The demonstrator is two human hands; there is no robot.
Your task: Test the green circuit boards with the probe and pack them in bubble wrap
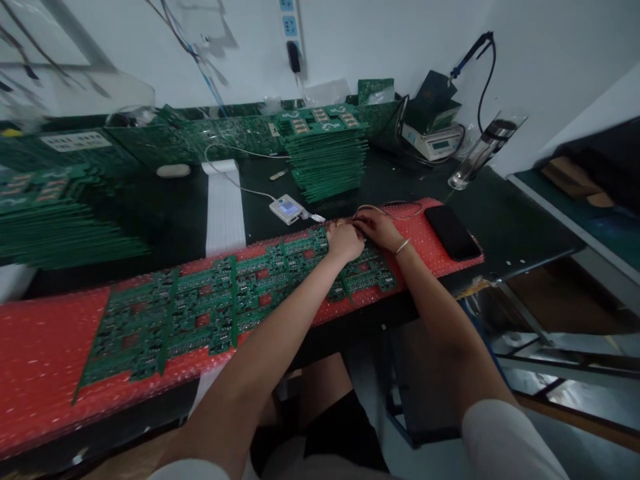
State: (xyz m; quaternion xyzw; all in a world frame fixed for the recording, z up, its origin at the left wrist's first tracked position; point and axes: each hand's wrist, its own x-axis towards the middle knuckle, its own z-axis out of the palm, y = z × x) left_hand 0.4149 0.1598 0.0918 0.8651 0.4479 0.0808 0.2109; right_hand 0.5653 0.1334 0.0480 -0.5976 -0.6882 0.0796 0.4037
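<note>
A row of green circuit boards (200,303) lies side by side on a red bubble-wrap sheet (35,360) along the bench's front edge. My left hand (345,241) rests closed on the right end of the row, fingers curled down. My right hand (376,227) sits just beside it, fingers pinched together near thin wires (395,208) that run across the red sheet. What either hand grips is too small to make out. A small white meter (289,209) with a blue screen lies just behind the hands, its cable leading toward them.
A black phone (453,232) lies on the red sheet to the right. Tall stacks of green boards stand at the back middle (327,157) and far left (55,220). A soldering station (433,130) and a glass bottle (483,150) stand at the back right.
</note>
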